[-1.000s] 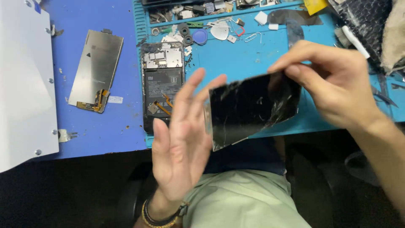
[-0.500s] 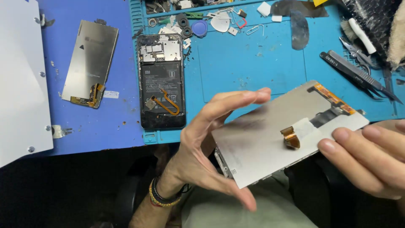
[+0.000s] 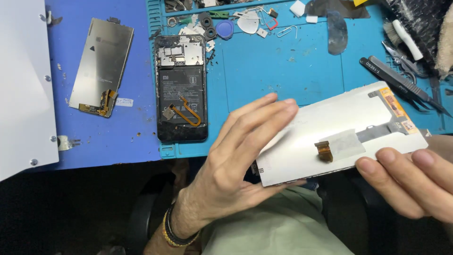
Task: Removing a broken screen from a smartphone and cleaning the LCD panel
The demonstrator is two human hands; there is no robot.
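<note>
Since the earlier frame, the screen panel point(image 3: 330, 134) had tilted flatter and shifted right, its pale back face up. Left hand point(image 3: 236, 160) gripped its near-left end, fingers point(image 3: 264, 118) spread along the top and thumb beneath; right hand point(image 3: 410, 182) pinched the near-right edge. Panel was held above the near edge of the bench point(image 3: 283, 71). Opened phone point(image 3: 181, 87) lay to the left on the mat, well apart; tweezers point(image 3: 401, 85) lay far right.
</note>
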